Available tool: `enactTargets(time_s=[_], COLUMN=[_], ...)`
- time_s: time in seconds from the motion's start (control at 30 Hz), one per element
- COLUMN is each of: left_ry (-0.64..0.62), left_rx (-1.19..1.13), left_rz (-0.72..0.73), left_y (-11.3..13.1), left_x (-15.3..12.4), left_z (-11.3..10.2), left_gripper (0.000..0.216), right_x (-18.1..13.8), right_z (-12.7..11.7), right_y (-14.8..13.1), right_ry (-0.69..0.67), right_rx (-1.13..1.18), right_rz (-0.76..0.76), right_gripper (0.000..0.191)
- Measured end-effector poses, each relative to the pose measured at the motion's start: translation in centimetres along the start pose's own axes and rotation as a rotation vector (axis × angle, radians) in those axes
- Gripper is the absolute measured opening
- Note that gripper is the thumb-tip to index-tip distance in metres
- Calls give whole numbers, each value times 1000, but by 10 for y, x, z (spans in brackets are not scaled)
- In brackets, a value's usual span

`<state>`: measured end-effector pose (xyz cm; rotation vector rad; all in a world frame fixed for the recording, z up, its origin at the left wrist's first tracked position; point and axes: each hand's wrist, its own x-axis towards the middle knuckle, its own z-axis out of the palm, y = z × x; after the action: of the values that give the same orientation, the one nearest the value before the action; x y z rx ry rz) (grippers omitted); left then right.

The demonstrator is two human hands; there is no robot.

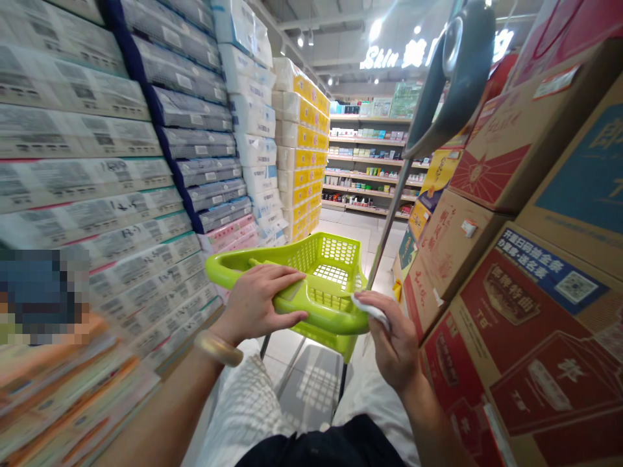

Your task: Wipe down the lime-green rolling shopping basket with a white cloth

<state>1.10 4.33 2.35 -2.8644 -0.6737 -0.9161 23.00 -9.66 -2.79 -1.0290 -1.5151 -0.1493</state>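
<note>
A lime-green shopping cart (341, 248) with a perforated basket stands in front of my legs. My left hand (263, 301) lies across the left part of its handle (335, 318), with the fingers over the top and the thumb along the near side. A gold-coloured bangle (219, 348) circles that wrist. At the handle's right end, my right hand (392, 331) is closed on a folded white wipe (370, 308), pressed against the green plastic. A thin grey pole (392, 217) rises beside this hand to a large grey loop (452, 78).
Stacked tissue packs (299, 139) and plastic-wrapped bundles (87, 136) wall the aisle's left side. Printed cartons (530, 324) are piled close on the right. Shelves (370, 152) of small goods stand at the far end, past a pale tiled floor (335, 224).
</note>
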Motion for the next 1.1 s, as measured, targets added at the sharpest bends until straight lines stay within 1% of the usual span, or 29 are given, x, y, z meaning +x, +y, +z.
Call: enactTargets(time_s=[0.03,0.17,0.2,0.33,0.4,0.53,0.6,0.67,0.73,0.8,0.9,0.97,1.03,1.1], left_ry=[2,21,29,36,37,46,55,89,137,171,127,76,82,117], left_rx=[-11,-66,-79,-119,-123,-120,-116,-93,-61,-78,-214,-308,-422,-491], left_rz=[0,-15,-17,-9,2,15,-26,-84,-121,-127,-171,-160,-158,-184], left_y=[-1,-7,-9,-15,-19,-33,-39,-37,-24,0,45,69,84,89], left_x=[0,-3,-4,-6,-7,-9,-9,-10,-10,-11,-13,-13,-12,-9], left_z=[0,-3,-4,-8,-8,-9,-11,-16,-20,-22,-20,-16,-13,-12], left_gripper=[54,45,44,41,39,39,43,49,53,52,47,44,45,48], right_x=[-1,-6,-7,-11,-15,-22,-24,-26,-29,-32,-37,-42,-48,-56], right_z=[0,0,1,6,10,14,15,16,17,19,23,26,31,38], right_y=[0,-5,-5,-3,-3,-3,-2,-2,-5,-9,-8,-1,5,8], right_ry=[1,-113,-104,37,35,-9,9,21,2,-29,-38,8,68,88], right_rx=[6,49,68,96,92,120,106,66,44,55,73,51,12,-9], right_rz=[1,-120,-114,16,14,-48,-39,-30,-40,-61,-83,-79,-64,-54], right_gripper=[29,32,32,29,30,32,33,35,37,39,39,39,40,42])
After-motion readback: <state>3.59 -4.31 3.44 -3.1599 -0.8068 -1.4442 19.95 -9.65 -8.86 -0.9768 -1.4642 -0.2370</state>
